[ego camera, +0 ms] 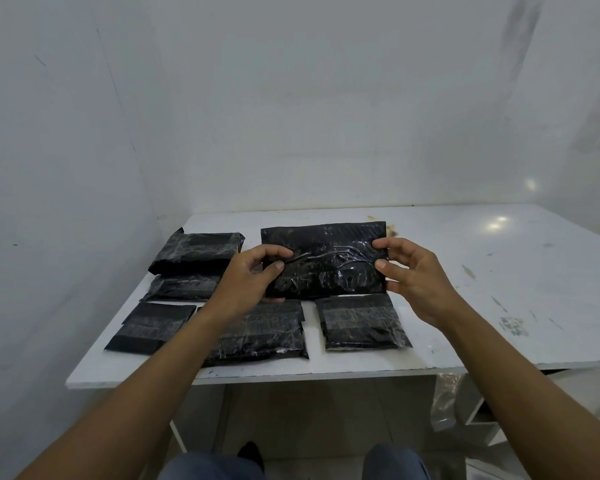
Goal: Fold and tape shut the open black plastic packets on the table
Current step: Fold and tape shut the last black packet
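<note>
While you pinch the open packet (324, 259) by its side edges, left hand (253, 271) and right hand (409, 271), over the table (482, 271): one unfolded. Five folded packets (360, 322) lie nearer you, seemingly taped.

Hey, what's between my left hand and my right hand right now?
In the head view, one black packet spans the gap; the left hand pinches its left edge and the right hand its right edge.

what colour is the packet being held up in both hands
Black and glossy, with wrinkled shiny film; the packet shows best in the head view.
</note>
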